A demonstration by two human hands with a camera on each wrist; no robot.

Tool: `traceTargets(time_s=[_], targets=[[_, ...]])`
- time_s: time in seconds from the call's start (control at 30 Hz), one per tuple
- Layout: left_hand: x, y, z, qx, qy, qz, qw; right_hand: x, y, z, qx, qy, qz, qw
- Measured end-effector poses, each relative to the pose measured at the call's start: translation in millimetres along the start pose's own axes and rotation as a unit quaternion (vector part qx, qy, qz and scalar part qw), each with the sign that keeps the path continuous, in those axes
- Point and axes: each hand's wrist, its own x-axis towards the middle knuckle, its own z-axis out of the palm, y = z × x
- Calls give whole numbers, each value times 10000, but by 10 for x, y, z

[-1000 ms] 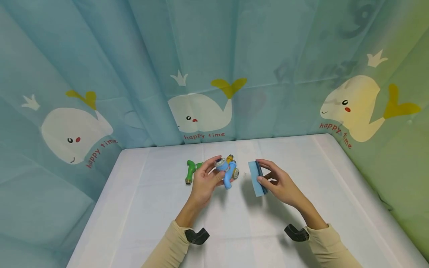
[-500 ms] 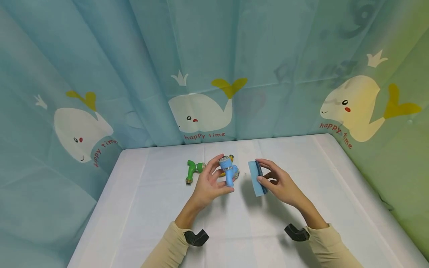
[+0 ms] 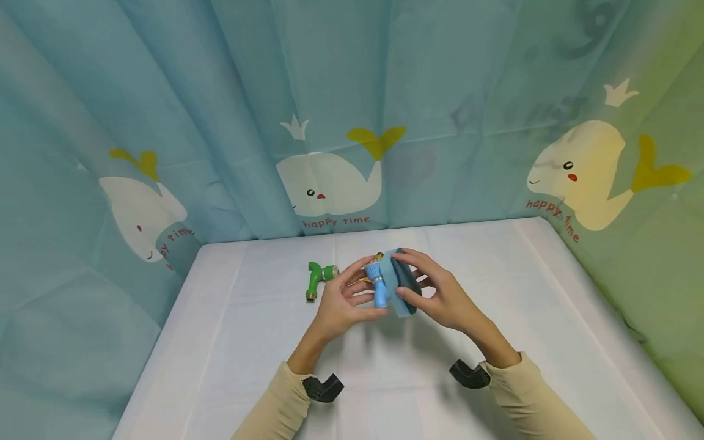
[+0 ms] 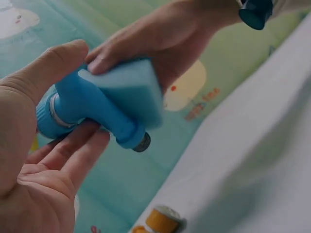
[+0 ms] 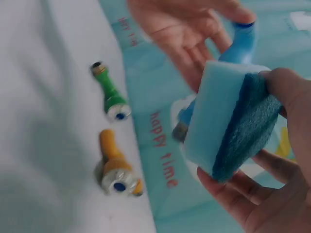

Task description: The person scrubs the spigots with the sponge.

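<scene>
Soft blue sponge (image 3: 400, 282) presses the smooth plastic nozzle (image 3: 377, 285).

Yellow nozzle (image 3: 379, 256) mostly hidden behind blue nozzle (image 3: 377, 285) and sponge (image 3: 399, 282), blurred in right-wrist view

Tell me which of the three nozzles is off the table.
The blue nozzle: the left hand holds it against the sponge; the green and yellow ones lie flat.
</scene>
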Motion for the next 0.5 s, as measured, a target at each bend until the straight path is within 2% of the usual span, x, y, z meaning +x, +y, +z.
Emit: traceTargets(time_s=[0.13, 0.23, 0.37, 0.43, 0.5], targets=[[-5, -17, -10, -93, -29, -144, 9998, -28, 44, -24, -414, 196, -18, 9989], [-6, -39, -2, -154, -66, -254, 9995, -27, 43, -42, -341, 402, -125, 9985], [-4, -64, 20, -184, -81, -295, 9994, -17, 16, -9, -194, 212, -270, 9992], [-4, -81, 23, -189, -85, -293, 9994, -24, 20, 7, -362, 121, -295, 9988], [-5, -95, 21, -202, -78, -299, 9993, -33, 37, 10, -583, 205, -263, 9977]])
